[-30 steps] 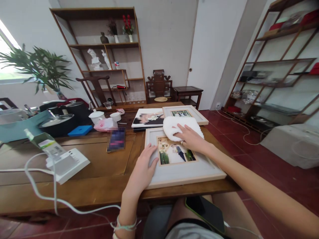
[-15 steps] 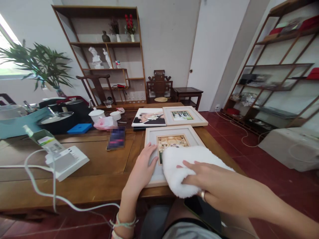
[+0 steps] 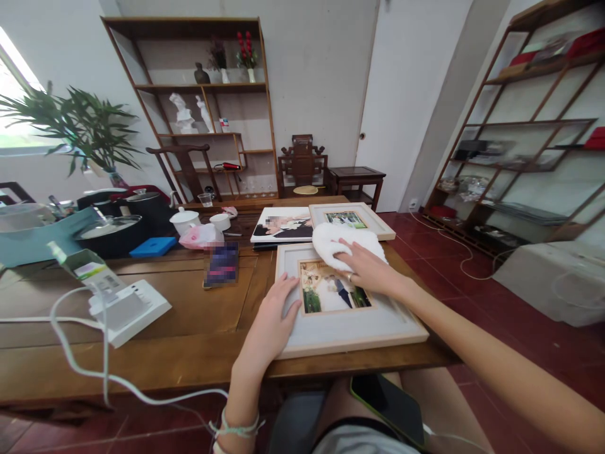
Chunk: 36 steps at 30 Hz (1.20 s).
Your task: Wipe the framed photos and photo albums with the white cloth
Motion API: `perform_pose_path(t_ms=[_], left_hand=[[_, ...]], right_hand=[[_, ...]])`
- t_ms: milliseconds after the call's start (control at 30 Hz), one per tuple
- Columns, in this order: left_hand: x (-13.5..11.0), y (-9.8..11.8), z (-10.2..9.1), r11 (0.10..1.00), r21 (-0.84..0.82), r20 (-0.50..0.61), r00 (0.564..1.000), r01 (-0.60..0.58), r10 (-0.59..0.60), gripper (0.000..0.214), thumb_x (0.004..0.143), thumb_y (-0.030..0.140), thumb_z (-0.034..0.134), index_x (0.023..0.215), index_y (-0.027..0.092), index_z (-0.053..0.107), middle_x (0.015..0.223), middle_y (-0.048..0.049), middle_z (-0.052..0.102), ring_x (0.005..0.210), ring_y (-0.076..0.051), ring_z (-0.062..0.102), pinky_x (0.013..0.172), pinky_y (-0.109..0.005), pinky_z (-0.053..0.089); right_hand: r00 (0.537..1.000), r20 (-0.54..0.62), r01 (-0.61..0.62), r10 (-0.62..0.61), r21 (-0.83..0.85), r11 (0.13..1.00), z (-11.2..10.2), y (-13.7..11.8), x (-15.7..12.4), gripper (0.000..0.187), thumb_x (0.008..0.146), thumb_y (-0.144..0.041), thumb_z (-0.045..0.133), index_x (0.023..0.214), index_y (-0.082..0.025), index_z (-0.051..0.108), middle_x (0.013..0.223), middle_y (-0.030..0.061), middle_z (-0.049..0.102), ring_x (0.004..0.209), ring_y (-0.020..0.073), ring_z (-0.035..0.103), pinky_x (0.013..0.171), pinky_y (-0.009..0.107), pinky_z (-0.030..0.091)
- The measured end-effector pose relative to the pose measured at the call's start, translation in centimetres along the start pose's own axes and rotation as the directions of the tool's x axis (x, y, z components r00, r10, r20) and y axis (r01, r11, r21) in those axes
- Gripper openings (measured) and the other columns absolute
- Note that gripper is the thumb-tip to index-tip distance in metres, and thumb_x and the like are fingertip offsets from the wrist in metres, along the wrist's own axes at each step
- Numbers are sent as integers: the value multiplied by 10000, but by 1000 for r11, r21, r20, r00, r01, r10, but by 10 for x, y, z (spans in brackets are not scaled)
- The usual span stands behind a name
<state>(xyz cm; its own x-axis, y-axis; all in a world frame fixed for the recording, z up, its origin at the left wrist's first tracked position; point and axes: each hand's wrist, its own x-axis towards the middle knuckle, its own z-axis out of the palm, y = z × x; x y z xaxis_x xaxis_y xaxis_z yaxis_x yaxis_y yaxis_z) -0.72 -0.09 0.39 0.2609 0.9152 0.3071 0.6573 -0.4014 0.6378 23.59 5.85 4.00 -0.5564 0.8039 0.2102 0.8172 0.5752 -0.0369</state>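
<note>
Right hand [image 3: 366, 270] flat on cloth [image 3: 341, 243], left hand [image 3: 271, 318] on frame [image 3: 350, 328].

Bright daylight floods in from the window [image 3: 5, 75] at 9 o'clock, blown out white. The cloth [image 3: 347, 239] at 12 o'clock loses detail; the frame [image 3: 340, 326] at centre is sharp. Shelves [image 3: 529, 120] at 3 o'clock bow from wide-angle distortion. Shadows are soft.

Open passage was offered by bare tabletop [image 3: 198, 315] left of the near picture frame [image 3: 350, 328]; beyond it, the way was blocked by a second frame [image 3: 373, 217] and a photo print [image 3: 283, 225].
</note>
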Motion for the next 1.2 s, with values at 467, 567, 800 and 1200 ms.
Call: perform_pose_path(t_ms=[467,567,800,1200], left_hand=[[1,-2,2,1000,-12,0,1000,-7,7,384,875,203,468,1251,145,526,1368,-129,511,1361,-206,350,1128,-406,276],[1,-3,3,1000,-10,-9,1000,-6,6,391,874,200,464,1256,142,521,1382,-138,496,1359,-213,354,1127,-419,276],[1,-3,3,1000,-8,-5,1000,-7,6,393,876,190,448,1256,130,525,1376,-141,501,1361,-211,352,1131,-413,270],[-1,0,1,1000,-6,-8,1000,5,-5,395,889,221,447,1270,139,511,1386,-133,493,1360,-201,355,1128,-403,280]], right_hand=[[935,254,209,-248,171,963,-31,-66,-43,538,687,1,412,1157,-163,617,1336,153,529,1311,294,384,1040,494,323],[929,276,184,-245,228,956,-51,-86,-74,512,674,-2,418,1100,-180,641,1344,133,527,1256,271,460,1049,442,329],[947,256,124,-192,258,958,-46,-87,-85,595,635,10,423,1159,-201,609,1454,108,400,1345,244,337,1104,446,262],[997,56,60,-56,-72,996,5,-1,9,696,638,80,433,1297,-136,490,1518,131,262,1397,326,171,1083,545,237]])
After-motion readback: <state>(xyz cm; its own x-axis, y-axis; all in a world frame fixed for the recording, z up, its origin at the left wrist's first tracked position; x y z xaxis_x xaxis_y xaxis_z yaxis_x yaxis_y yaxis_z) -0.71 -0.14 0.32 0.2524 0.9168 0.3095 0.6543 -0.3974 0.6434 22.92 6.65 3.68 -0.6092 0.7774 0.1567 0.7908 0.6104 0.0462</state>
